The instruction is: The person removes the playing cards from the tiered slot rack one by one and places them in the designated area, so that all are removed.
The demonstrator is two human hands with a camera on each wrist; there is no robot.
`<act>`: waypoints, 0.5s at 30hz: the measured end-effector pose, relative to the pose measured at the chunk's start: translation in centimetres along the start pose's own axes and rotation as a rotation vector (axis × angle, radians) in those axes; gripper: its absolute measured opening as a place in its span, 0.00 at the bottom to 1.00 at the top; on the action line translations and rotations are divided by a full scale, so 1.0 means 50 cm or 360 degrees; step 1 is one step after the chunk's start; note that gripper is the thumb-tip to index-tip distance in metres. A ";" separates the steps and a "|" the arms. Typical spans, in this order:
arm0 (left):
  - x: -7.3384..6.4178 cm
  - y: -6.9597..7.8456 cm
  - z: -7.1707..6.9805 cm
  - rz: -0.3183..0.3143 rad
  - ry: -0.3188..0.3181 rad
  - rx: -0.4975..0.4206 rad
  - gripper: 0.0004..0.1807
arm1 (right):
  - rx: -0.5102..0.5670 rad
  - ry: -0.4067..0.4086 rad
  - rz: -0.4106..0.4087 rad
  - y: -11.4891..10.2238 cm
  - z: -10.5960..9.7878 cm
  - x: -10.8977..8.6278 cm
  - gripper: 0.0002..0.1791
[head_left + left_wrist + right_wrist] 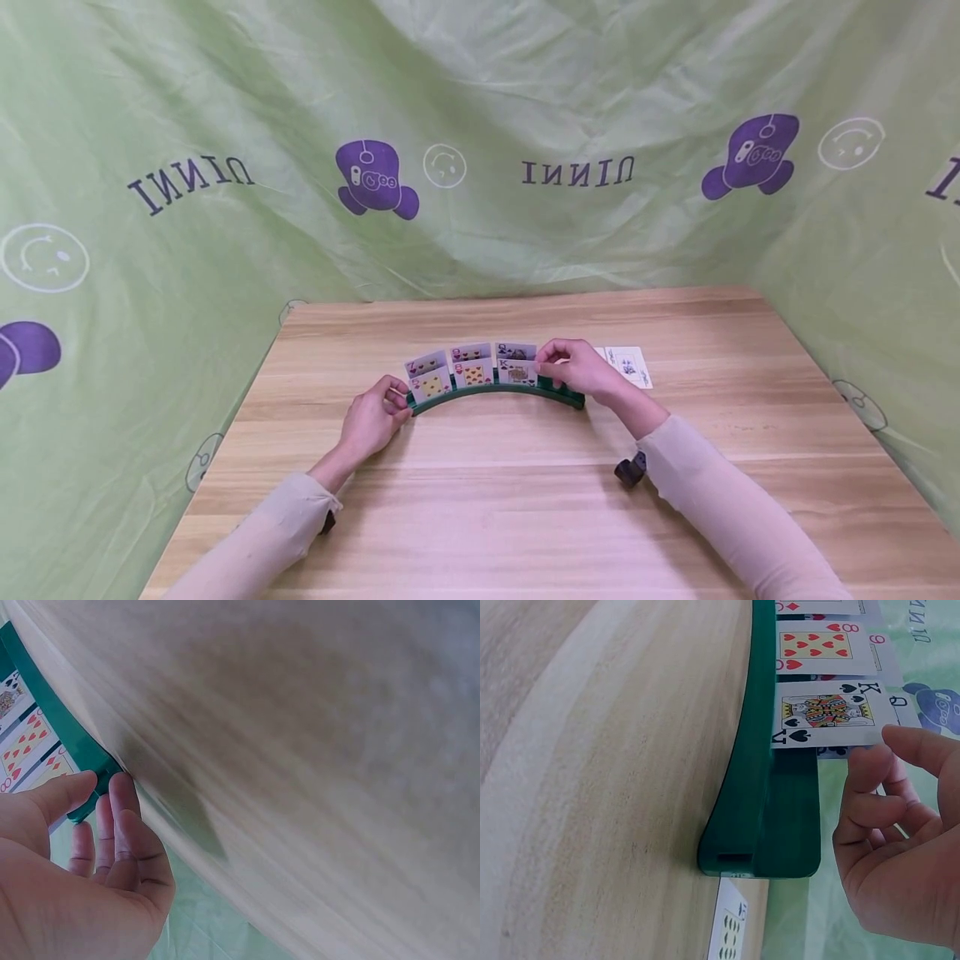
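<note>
A curved green card holder [495,397] [772,817] stands on the wooden table [525,500] with several playing cards upright in it. My left hand [397,405] [101,789] pinches the holder's left end [67,731] between thumb and fingers. My right hand [546,367] [889,750] is at the right part of the holder. Its thumb and forefinger pinch the top edge of the king of spades [517,372] [825,712]. An eight of hearts [814,646] stands beside the king, and a second row of cards shows behind.
Two loose cards [628,367] [731,930] lie flat on the table just right of the holder. Green printed cloth [480,167] walls in the table at the back and both sides. Bare wood [510,517] stretches in front of the holder.
</note>
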State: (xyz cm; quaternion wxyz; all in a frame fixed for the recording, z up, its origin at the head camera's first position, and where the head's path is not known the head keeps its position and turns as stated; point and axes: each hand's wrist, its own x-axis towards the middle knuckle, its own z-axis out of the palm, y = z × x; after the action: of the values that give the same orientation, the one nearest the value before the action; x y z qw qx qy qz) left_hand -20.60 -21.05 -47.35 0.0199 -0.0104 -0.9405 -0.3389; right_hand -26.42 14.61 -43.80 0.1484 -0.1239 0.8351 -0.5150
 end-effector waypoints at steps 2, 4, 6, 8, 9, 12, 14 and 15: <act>0.000 -0.001 0.001 -0.0002 0.0002 -0.0001 0.17 | -0.0006 0.0002 0.0003 0.000 -0.001 -0.002 0.08; 0.000 -0.002 0.002 -0.0004 0.0002 -0.0003 0.17 | -0.0012 0.0002 0.0007 -0.002 -0.003 -0.004 0.08; 0.000 -0.003 0.002 -0.0007 0.0003 -0.0003 0.17 | -0.0024 0.0005 0.0019 -0.004 -0.006 -0.008 0.09; -0.001 -0.003 0.002 -0.0006 0.0001 -0.0002 0.17 | -0.0035 0.0016 0.0033 -0.005 -0.010 -0.011 0.09; -0.001 -0.003 0.001 -0.0006 0.0000 -0.0001 0.17 | -0.0040 0.0022 0.0039 -0.006 -0.013 -0.013 0.09; -0.001 -0.003 0.001 -0.0004 -0.0003 -0.0001 0.17 | -0.0040 0.0032 0.0037 -0.008 -0.021 -0.016 0.09; -0.001 -0.003 0.001 -0.0006 -0.0004 -0.0005 0.17 | -0.0024 0.0036 0.0027 -0.012 -0.027 -0.020 0.10; -0.001 -0.002 0.001 -0.0007 -0.0005 -0.0007 0.16 | -0.0019 0.0035 0.0020 -0.012 -0.029 -0.021 0.10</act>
State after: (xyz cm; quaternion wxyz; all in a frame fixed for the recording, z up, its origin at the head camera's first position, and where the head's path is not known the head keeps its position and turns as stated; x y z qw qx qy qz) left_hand -20.56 -21.12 -47.46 0.0178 -0.0090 -0.9399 -0.3409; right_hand -25.97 15.92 -42.50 0.1417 -0.1138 0.8405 -0.5105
